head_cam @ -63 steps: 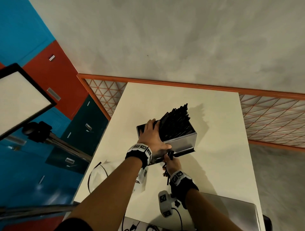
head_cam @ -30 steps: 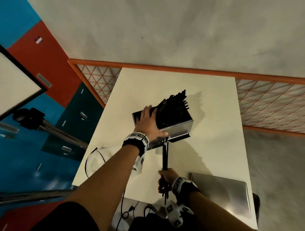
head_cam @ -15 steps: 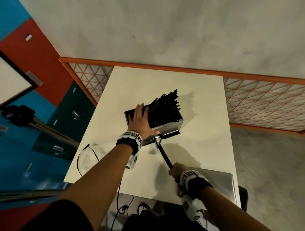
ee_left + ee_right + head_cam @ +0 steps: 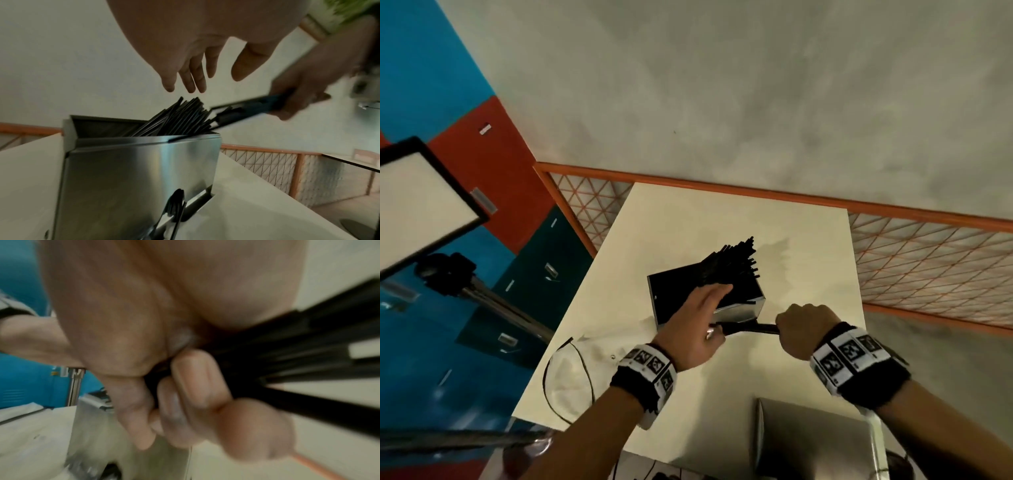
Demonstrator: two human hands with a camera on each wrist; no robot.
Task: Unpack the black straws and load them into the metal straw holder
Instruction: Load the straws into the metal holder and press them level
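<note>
Head view: the metal straw holder [image 4: 739,310] stands mid-tabletop, already packed with black straws [image 4: 732,265]. The right hand [image 4: 804,329] clenches a last bunch [image 4: 751,328] beside its front; the left hand [image 4: 698,325] hovers flat-fingered over the top. Little seems left.

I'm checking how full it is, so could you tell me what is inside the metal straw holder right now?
The metal straw holder contains black straws leaning toward one side, their tips above its rim. The other side looks dark and empty; its bottom is hidden by the walls.
</note>
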